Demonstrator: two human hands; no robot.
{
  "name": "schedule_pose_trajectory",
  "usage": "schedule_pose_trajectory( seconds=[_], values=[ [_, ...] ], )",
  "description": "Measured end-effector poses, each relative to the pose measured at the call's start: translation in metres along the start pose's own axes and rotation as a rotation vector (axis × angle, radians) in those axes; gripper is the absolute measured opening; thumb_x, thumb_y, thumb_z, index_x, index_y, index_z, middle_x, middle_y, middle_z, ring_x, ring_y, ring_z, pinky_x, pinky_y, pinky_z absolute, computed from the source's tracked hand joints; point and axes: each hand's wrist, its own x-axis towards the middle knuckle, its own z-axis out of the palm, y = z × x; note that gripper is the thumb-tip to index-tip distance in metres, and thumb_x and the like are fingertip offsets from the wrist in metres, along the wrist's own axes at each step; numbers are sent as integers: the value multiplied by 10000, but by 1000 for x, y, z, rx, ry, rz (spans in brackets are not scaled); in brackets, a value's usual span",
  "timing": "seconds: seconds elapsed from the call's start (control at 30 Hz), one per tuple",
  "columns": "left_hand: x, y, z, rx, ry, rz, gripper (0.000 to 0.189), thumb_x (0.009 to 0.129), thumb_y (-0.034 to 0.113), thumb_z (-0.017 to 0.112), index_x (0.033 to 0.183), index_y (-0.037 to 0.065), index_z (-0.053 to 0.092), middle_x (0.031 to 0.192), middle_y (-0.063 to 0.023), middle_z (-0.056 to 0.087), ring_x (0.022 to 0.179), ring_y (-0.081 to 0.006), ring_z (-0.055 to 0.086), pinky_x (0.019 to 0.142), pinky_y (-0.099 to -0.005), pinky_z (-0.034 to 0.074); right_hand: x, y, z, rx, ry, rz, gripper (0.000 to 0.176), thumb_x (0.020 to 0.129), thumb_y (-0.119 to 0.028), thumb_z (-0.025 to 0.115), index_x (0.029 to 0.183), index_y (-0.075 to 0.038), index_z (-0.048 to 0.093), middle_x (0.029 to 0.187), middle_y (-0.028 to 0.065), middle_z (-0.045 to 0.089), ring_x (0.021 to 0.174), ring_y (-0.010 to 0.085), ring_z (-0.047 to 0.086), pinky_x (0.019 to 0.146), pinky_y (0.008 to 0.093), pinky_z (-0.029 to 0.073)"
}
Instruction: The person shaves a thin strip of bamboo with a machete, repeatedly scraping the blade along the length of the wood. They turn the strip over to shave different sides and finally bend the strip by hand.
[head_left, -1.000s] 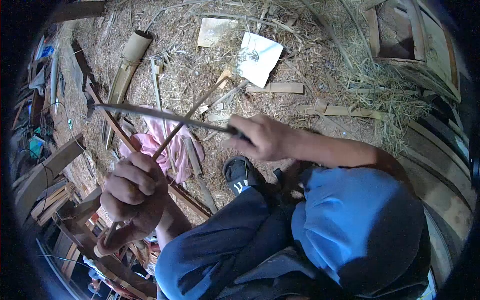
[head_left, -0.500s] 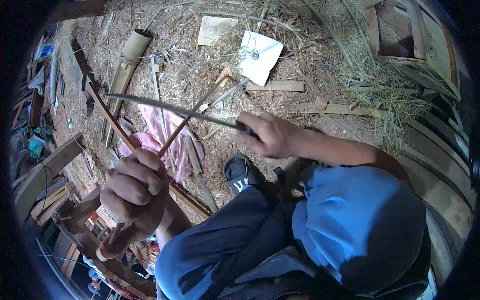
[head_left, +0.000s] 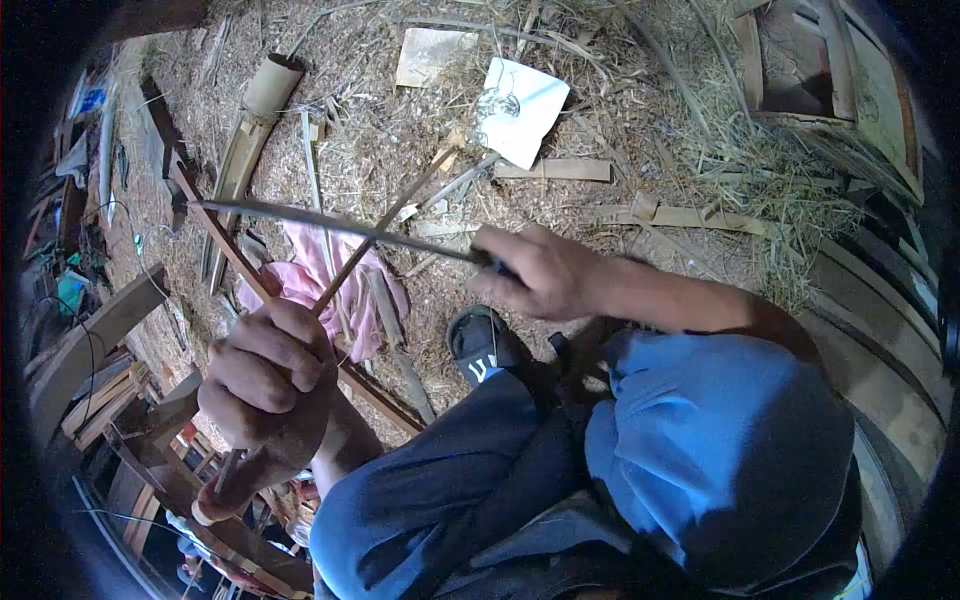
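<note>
My left hand (head_left: 268, 375) is closed in a fist around a thin brown wooden stick (head_left: 412, 195), which slants up and to the right from it. In my right hand (head_left: 540, 270) is the dark handle of a long, narrow-bladed knife (head_left: 285, 215). Its blade points left and crosses over the stick a little above my left fist. A reddish wooden strip (head_left: 222, 232) runs diagonally past my left fist, which hides part of it. Below the crossing lies a pink cloth (head_left: 300, 262) on the ground.
Straw and shavings cover the ground. A split bamboo piece (head_left: 240, 165), a white sheet (head_left: 520, 112) with wire on it and a flat wooden strip (head_left: 553, 170) lie ahead. A wooden frame (head_left: 170, 480) stands lower left, a box-like wooden frame (head_left: 845, 70) upper right. My sandalled foot (head_left: 480, 340) is below.
The knife has slid slightly left along its length, its tip now further left and lower. My left hand and the stick have barely moved.
</note>
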Motion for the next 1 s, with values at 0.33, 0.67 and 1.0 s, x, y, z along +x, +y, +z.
schedule_pose_trajectory(
  seconds=[0.33, 0.67, 1.0],
  values=[
    [-4, -4, 5, -5, 60, 48, 633, 797, 788, 427, 649, 174, 412, 647, 11, 440, 584, -174, 486, 534, -315, 351, 9, 29, -1, -159, 126, 245, 382, 970, -357, 492, 885, 15, 504, 617, 115, 522, 587, 219, 563, 557, 424, 423],
    [-17, 2, -15, -18, 46, -6, 653, 731, 858, 408, 656, 210, 438, 663, 46, 366, 635, -156, 406, 633, -317, 283, 5, 48, 9, -118, 239, 103, 326, 973, -262, 482, 806, 18, 489, 540, 165, 470, 451, 274, 449, 494, 420, 383],
    [3, -7, 25, 49, 79, 114, 689, 830, 775, 375, 555, 156, 246, 459, 19, 245, 320, -146, 294, 410, -289, 252, -9, 23, 12, -112, 237, -42, 226, 976, -197, 462, 842, -17, 486, 541, 123, 517, 455, 288, 532, 485, 428, 398]
  ],
)
